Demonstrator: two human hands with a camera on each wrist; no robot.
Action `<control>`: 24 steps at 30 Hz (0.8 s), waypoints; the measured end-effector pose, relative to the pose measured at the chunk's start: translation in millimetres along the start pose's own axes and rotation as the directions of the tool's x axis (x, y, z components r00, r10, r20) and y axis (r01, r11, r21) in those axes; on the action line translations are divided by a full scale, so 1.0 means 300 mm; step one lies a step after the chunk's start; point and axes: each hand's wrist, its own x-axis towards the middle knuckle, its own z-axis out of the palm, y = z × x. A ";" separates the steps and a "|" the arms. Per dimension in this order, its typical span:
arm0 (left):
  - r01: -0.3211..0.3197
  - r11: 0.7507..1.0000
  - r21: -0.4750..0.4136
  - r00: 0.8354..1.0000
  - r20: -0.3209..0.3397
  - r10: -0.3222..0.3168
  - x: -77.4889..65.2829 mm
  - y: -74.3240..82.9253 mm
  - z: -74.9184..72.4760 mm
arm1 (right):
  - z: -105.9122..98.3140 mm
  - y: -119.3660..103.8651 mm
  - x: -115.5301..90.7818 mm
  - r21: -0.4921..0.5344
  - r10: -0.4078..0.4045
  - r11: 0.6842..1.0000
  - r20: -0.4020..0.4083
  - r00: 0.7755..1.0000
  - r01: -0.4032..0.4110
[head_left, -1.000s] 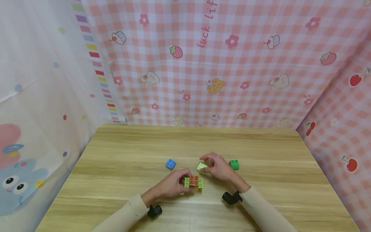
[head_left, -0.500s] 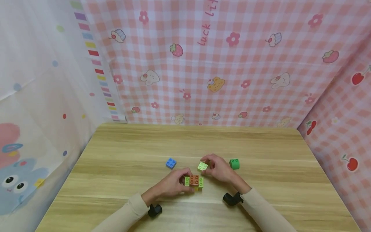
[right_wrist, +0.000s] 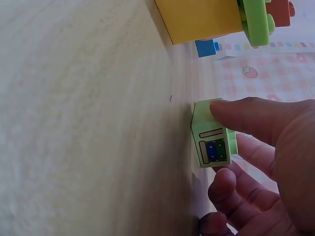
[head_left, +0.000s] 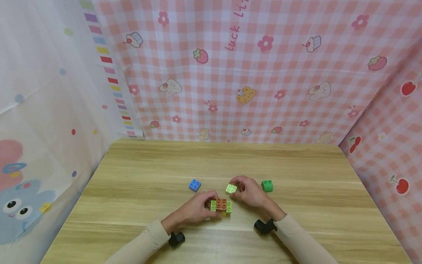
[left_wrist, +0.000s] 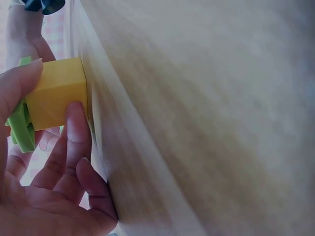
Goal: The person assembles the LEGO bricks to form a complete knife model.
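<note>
My left hand (head_left: 196,209) grips a small stack of toy building bricks by its yellow block (left_wrist: 59,88), thumb on one side and fingers on the other. On that block lies a lime green plate (left_wrist: 20,128), topped by an orange-brown brick (head_left: 221,204) with studs upward. Just beyond the stack to the right, my right hand (head_left: 251,191) pinches a pale green brick (head_left: 231,189). In the right wrist view its side carries a printed picture (right_wrist: 215,151), and the thumb presses near one end. The pale green brick is at the tabletop, studs up.
A blue brick (head_left: 195,185) lies beyond my left hand. Right of my right hand is a green brick with a rounded side (head_left: 267,186). The wooden table (head_left: 158,157) ends at a pink checked cloth (head_left: 214,73) behind, with patterned cloths at both sides.
The pale green brick has shifted very slightly under the right hand's fingers, and more of its top shows. My left hand and the stack have stayed in place; the head view has tilted a little.
</note>
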 end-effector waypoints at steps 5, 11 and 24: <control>-0.001 1.000 0.001 1.000 0.000 0.001 0.000 0.001 -0.001 | 0.000 0.000 -0.003 -0.012 -0.009 1.000 -0.010 1.000 0.008; 0.005 1.000 0.000 1.000 0.002 -0.005 0.000 0.002 -0.001 | -0.005 0.000 -0.010 -0.014 -0.025 1.000 -0.018 1.000 0.024; 0.012 1.000 0.010 1.000 0.000 -0.012 0.000 0.005 -0.003 | -0.045 -0.025 -0.030 0.023 -0.025 0.999 -0.031 0.999 0.026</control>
